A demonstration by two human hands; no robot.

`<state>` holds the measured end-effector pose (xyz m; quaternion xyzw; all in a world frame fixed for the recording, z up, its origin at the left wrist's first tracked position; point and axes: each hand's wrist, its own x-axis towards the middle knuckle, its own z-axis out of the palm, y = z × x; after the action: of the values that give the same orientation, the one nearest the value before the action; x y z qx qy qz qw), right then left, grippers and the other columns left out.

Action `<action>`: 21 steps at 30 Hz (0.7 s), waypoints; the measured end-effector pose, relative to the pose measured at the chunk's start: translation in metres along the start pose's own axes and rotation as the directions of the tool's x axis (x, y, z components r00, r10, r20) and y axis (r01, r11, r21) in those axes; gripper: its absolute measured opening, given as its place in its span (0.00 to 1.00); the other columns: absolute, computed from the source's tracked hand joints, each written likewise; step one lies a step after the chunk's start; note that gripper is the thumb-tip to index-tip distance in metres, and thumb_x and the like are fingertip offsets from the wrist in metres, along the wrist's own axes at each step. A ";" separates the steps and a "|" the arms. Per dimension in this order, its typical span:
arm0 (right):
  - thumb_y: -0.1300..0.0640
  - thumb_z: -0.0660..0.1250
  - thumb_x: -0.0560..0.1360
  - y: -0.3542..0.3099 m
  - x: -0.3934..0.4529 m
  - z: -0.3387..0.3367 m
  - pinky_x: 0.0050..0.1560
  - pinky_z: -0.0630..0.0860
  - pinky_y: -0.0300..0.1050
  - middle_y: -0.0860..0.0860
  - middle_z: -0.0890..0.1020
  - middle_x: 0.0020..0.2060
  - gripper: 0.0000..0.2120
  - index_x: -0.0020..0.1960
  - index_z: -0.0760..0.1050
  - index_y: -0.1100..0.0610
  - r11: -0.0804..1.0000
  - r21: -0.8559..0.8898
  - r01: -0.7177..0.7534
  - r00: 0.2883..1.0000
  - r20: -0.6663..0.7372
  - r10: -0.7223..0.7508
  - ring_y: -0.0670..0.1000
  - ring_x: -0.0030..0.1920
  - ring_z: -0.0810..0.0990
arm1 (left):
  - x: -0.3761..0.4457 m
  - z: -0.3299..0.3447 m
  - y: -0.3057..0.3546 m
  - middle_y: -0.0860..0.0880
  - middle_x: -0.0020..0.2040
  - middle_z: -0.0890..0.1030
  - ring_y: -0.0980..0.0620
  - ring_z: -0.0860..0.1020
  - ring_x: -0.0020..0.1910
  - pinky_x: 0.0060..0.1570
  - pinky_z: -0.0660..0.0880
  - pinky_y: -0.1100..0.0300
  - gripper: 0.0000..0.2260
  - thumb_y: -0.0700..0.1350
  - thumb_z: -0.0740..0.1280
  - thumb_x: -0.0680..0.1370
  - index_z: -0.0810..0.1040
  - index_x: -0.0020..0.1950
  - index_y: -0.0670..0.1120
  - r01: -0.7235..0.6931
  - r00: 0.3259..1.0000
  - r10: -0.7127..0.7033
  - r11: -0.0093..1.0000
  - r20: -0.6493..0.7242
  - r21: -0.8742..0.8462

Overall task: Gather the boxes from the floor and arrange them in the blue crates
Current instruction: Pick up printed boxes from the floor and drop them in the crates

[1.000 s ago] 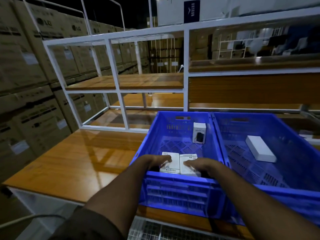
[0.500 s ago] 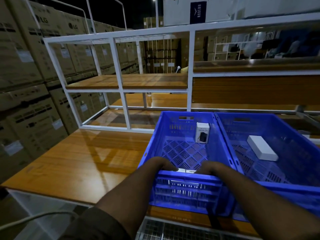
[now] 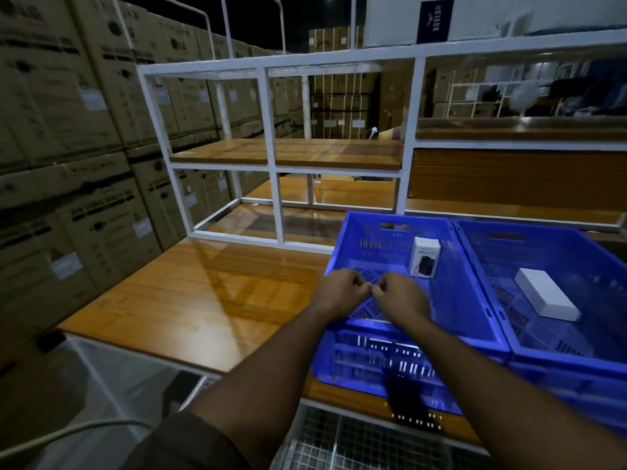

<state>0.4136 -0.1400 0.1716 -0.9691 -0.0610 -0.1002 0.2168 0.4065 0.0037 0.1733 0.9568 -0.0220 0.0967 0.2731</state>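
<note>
Setting: a dim warehouse; a glossy wooden table (image 3: pixel 190 300) carries two blue crates side by side, a white steel shelf frame (image 3: pixel 271 154) stands behind them, and stacked cardboard cartons (image 3: pixel 68 137) wall in the left side.
Wire mesh: a metal grid (image 3: pixel 339 442) lies below the table's near edge, under the forearms.
Left hand: the left hand (image 3: pixel 341 290) hangs above the left crate (image 3: pixel 380 364), fingers curled in, nothing visibly held.
Right hand: the right hand (image 3: pixel 402 296) mirrors it, fingers curled and holding nothing visible, its knuckles almost touching the other hand's.
Boxes near wall: any boxes just inside the crate's front wall are hidden by that wall and the hands; I cannot tell what lies there.
Upright box: a small white box with a dark product picture (image 3: pixel 424 257) leans against the far wall of the left crate.
Flat box: a plain white box (image 3: pixel 546 299) lies flat on the floor of the right crate (image 3: pixel 576 361).
Risk, toppling: the upright box probably falls if the crate is jolted or another box is pushed against it.
Risk, disorder: boxes dropped in loosely would likely slide on the slotted floor and spoil the arrangement.
Risk, crate: the crate's front sits near the table edge; a pull on it could tip it off.
Writing, box: the print on the upright box is too blurred to read.
Writing, cartons: "LG" logos show on several cartons; their white labels are illegible.
Writing, banner: a dark blue banner (image 3: pixel 435 20) up high bears a logo and letters I cannot make out.
</note>
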 end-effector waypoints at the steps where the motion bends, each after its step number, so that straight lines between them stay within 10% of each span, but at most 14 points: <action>1: 0.50 0.62 0.79 -0.008 -0.005 0.002 0.31 0.65 0.47 0.50 0.73 0.30 0.15 0.35 0.71 0.53 0.999 0.041 0.018 0.999 -0.035 -0.017 0.55 0.34 0.72 | -0.006 -0.004 -0.001 0.49 0.40 0.84 0.49 0.81 0.41 0.38 0.74 0.54 0.14 0.55 0.65 0.79 0.81 0.41 0.47 -0.005 0.997 0.006 1.000 -0.078 0.002; 7: 0.52 0.64 0.78 -0.051 -0.036 0.018 0.37 0.73 0.51 0.50 0.77 0.38 0.08 0.40 0.74 0.52 0.936 0.243 0.254 0.955 -0.219 -0.202 0.54 0.40 0.77 | -0.054 -0.027 -0.034 0.48 0.34 0.79 0.47 0.76 0.36 0.33 0.61 0.56 0.17 0.56 0.62 0.81 0.69 0.35 0.50 0.147 0.891 -0.157 0.988 -0.425 -0.056; 21: 0.56 0.68 0.76 -0.151 -0.144 0.082 0.41 0.73 0.50 0.49 0.75 0.41 0.03 0.44 0.76 0.53 0.613 0.465 0.639 0.744 -0.174 -0.645 0.51 0.46 0.75 | -0.224 -0.067 -0.134 0.49 0.31 0.72 0.47 0.73 0.33 0.30 0.60 0.54 0.19 0.56 0.60 0.82 0.70 0.36 0.47 0.651 0.611 -0.562 0.758 -0.558 -0.050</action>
<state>0.2631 0.0208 0.1289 -0.7933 -0.4281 -0.1465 0.4072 0.1881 0.1509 0.1154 0.8571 0.3895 0.2657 0.2078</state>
